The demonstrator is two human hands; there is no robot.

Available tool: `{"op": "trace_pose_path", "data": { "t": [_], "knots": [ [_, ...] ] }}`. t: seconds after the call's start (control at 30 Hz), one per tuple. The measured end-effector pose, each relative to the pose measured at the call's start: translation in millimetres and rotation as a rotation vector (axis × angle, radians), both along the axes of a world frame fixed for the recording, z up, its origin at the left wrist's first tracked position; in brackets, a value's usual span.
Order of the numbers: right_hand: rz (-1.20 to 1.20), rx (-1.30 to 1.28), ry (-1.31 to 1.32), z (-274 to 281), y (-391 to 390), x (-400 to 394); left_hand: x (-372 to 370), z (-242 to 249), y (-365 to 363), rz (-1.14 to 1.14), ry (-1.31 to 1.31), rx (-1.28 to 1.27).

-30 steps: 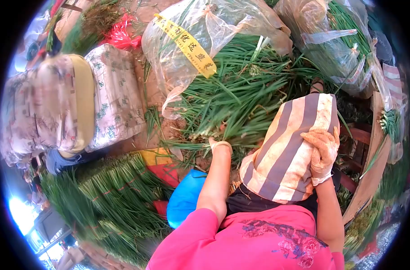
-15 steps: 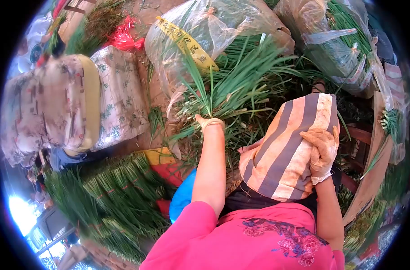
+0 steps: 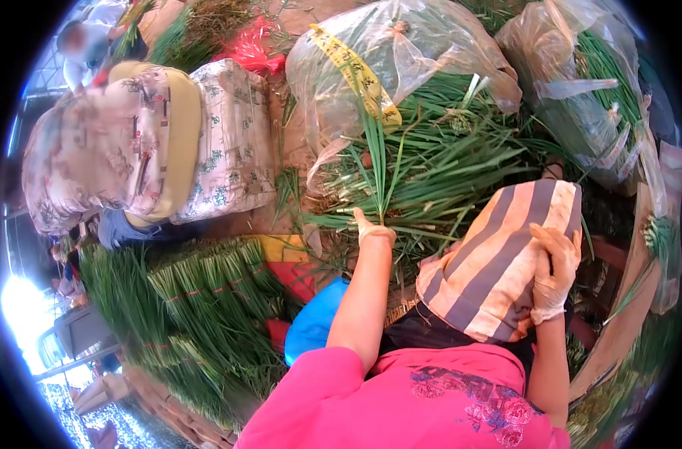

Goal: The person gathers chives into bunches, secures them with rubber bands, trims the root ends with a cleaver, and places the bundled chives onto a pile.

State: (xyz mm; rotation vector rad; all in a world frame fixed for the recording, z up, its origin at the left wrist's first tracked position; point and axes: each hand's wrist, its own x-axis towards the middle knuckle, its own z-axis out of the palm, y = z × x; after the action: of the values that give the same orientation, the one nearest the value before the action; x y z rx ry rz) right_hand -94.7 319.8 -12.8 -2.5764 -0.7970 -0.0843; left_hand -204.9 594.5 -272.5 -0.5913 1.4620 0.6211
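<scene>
My left hand (image 3: 372,228), thinly gloved, is closed around the base of a few long green chives (image 3: 378,161), whose leaves fan upward. It is at the near edge of a heap of loose chives (image 3: 438,161) on the ground. Over my raised knee lies a striped cloth (image 3: 498,258) in orange, grey and white. My right hand (image 3: 554,277), in a pale stained glove, rests on that cloth with its fingers bent and apart; nothing shows in it.
A clear plastic bag (image 3: 416,45) with a yellow strip (image 3: 363,78) lies behind the heap. Another bag of chives (image 3: 591,97) stands at the right. Tied chive bundles (image 3: 214,292) lie at the left, below a person in a patterned top (image 3: 94,157). A wooden board (image 3: 618,307) leans at right.
The view has shifted, so the scene appears farther right and slightly lower. My left hand still grips the chives, and my right hand stays on the striped cloth.
</scene>
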Motion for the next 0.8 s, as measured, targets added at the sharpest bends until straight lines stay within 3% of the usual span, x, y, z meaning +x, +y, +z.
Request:
{"op": "trace_pose_path", "data": {
  "t": [0.07,0.17,0.33,0.37,0.4,0.47,0.53,0.6,0.63,0.67,0.7,0.77,0.8],
  "knots": [
    [0.057,0.017,0.021,11.9,12.4,7.2,-4.6,12.4,-3.3,0.114,-0.004,0.016],
    [0.325,-0.042,0.121,21.1,63.9,30.1,-9.9,11.0,-14.5,0.018,-0.059,0.035],
    [0.75,-0.345,0.053,-84.1,155.6,37.6,-22.0,-17.9,-13.6,-0.346,-0.168,0.118],
    [0.839,-0.415,0.039,-104.1,173.2,30.4,-25.8,-27.9,-11.2,-0.416,-0.139,0.023],
    [0.938,-0.479,0.053,-121.3,188.8,21.4,-37.8,-45.7,-9.9,-0.276,-0.325,0.124],
    [1.064,-0.572,0.069,-158.1,212.9,0.2,-58.7,-57.7,-19.0,0.5,-0.599,0.015],
    [1.105,-0.703,0.066,-169.1,227.4,-6.2,-50.2,-39.5,-16.9,0.56,-0.576,-0.033],
    [1.12,-0.917,0.072,-169.4,236.7,-1.9,-30.3,10.7,-14.4,-0.27,-0.339,0.171],
    [1.122,-1.029,0.076,-168.4,239.7,2.9,-27.9,19.8,-14.1,-0.524,-0.209,0.208],
    [1.161,-1.034,0.074,-168.0,240.1,12.3,-37.6,12.3,-16.9,-0.557,-0.265,0.31],
    [1.145,-0.868,-0.003,-173.7,234.6,21.7,-41.0,9.0,-18.1,-0.523,-0.323,0.309],
    [1.168,-1.035,0.157,-133.2,251.9,46.7,-62.5,-39.8,-17.9,-0.07,-0.569,0.137],
    [1.158,-0.924,0.178,-129.0,250.7,54.9,-78.3,-69.6,-19.6,0.161,-0.678,0.049]
  ]
}}
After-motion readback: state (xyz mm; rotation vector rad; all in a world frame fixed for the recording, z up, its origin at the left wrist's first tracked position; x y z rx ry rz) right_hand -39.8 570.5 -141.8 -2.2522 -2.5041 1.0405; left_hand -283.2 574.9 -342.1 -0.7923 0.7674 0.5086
